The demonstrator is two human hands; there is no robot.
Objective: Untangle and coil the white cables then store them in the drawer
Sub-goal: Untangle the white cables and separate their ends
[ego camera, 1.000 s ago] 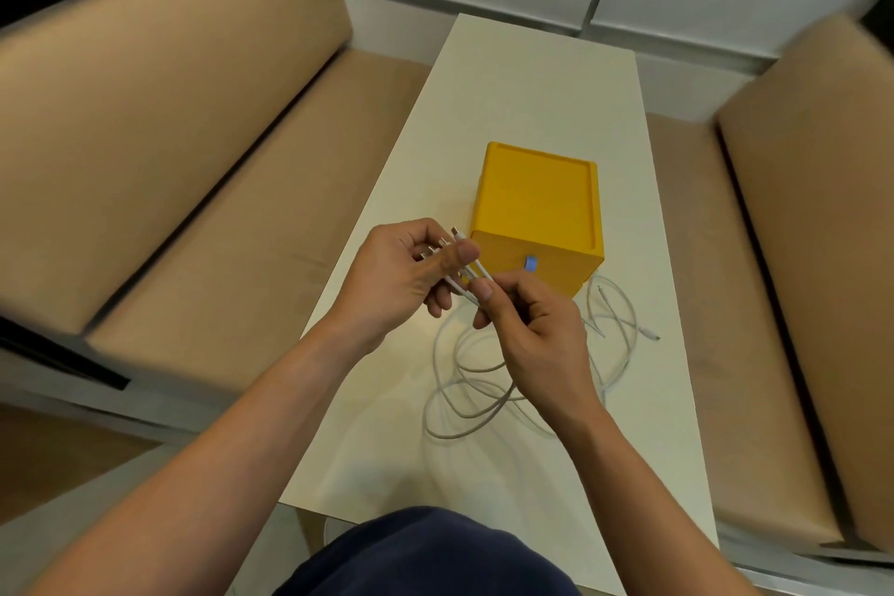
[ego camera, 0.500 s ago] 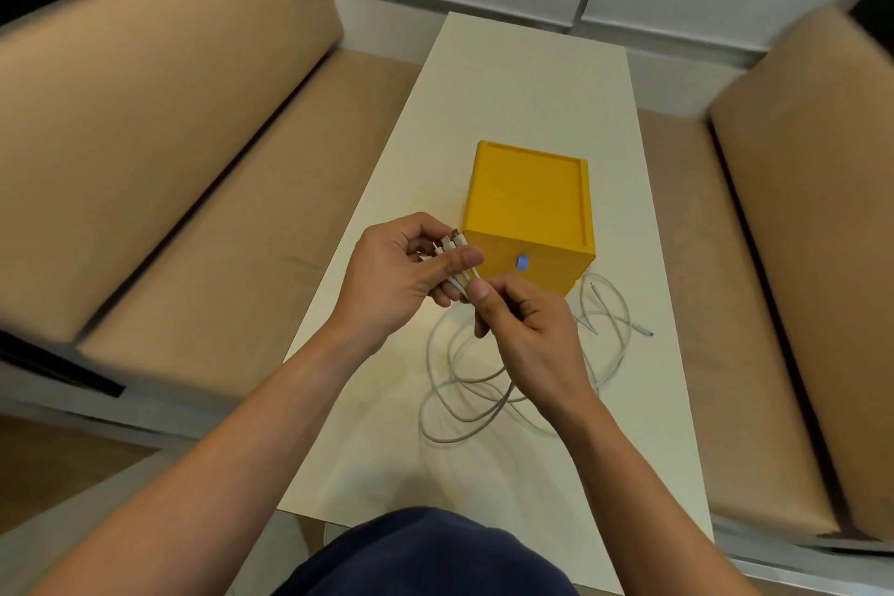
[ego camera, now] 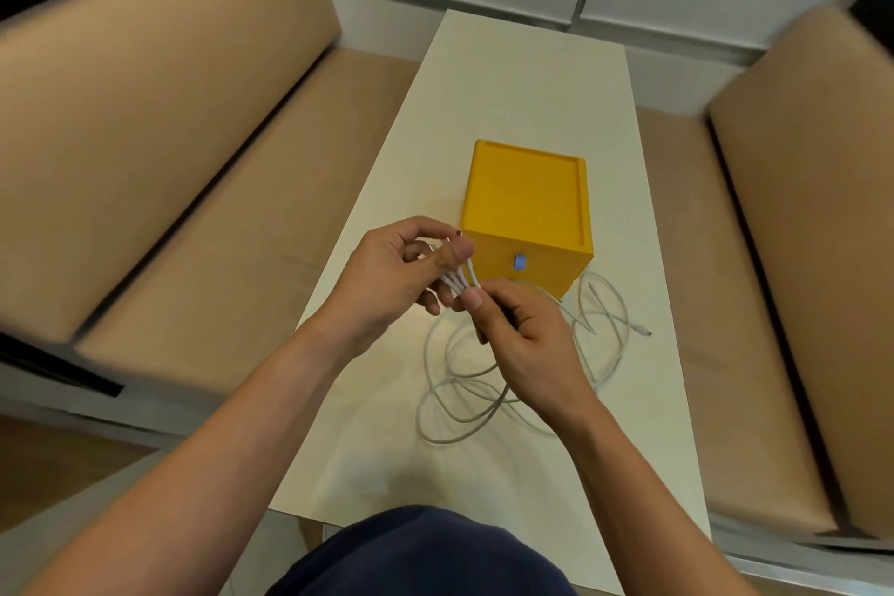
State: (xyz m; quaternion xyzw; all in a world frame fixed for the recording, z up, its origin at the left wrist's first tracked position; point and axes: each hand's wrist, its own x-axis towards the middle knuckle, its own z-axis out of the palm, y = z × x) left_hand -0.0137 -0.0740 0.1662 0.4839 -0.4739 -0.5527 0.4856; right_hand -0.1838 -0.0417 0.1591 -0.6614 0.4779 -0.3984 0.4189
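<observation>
No writing, logo or label readable anywhere. The yellow drawer box (ego camera: 527, 213) sits on the pale table (ego camera: 522, 77); its near face carries a small blue tab (ego camera: 519, 262), unmarked so far as can be told. Drawer front flush with the box, shut.

White cables (ego camera: 464, 392): loose overlapping loops lie on the table on the near side of the box, trailing off toward its right corner. Count of cables uncertain; about 4 or 5 strands fan out between the hands. 1 free plug end (ego camera: 643, 332) rests on the table right of the loops, connector type too small to make out.

Left hand (ego camera: 392, 281), just near-left of the box, pinches a bundle of cable ends between thumb and fingers; the plug tips poke up past the thumb, blurred. Right hand (ego camera: 522, 344), directly in front of the box, pinches the same strands lower down between thumb and forefinger, other fingers curled. It hides part of the loops beneath it.

Tan bench cushions (ego camera: 169, 150) flank the table; edges smeared by the wide lens. Dark blue clothing (ego camera: 425, 552) cut off at the bottom edge.
</observation>
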